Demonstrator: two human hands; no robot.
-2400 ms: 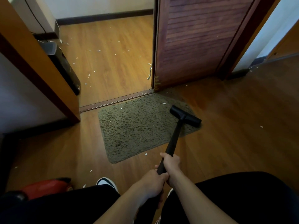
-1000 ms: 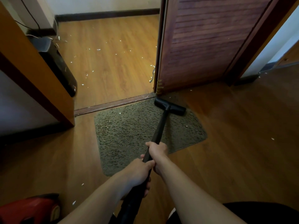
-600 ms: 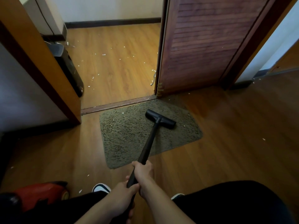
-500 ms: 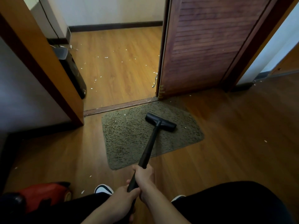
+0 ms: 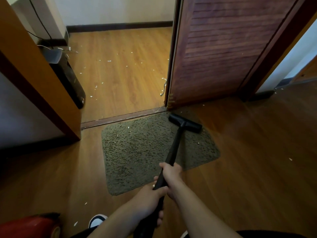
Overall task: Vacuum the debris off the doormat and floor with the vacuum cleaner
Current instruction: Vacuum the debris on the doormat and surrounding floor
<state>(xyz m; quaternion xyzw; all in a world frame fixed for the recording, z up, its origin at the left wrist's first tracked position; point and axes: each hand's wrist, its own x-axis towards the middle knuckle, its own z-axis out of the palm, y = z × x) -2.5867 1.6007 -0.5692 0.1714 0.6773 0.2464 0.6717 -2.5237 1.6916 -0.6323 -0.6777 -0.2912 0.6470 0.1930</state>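
A shaggy olive doormat (image 5: 140, 152) lies on the wooden floor before a doorway, with a few white flecks on it. The black vacuum wand (image 5: 173, 152) runs from my hands up to its black floor head (image 5: 185, 123), which rests on the mat's far right corner by the door. My right hand (image 5: 171, 174) grips the wand higher up. My left hand (image 5: 151, 201) grips it just below. White debris (image 5: 103, 73) is scattered over the lighter floor beyond the threshold.
A dark red louvred door (image 5: 219, 48) stands open at the right of the doorway. A black bin (image 5: 68, 78) sits past the left door frame (image 5: 34, 78). The red vacuum body (image 5: 29, 227) is at bottom left, beside my shoe (image 5: 97, 221). Stray flecks lie on the floor at right (image 5: 290, 159).
The floor head has been pushed away from me and to the right, from the mat's middle to its far right corner near the door. Both hands stay on the wand.
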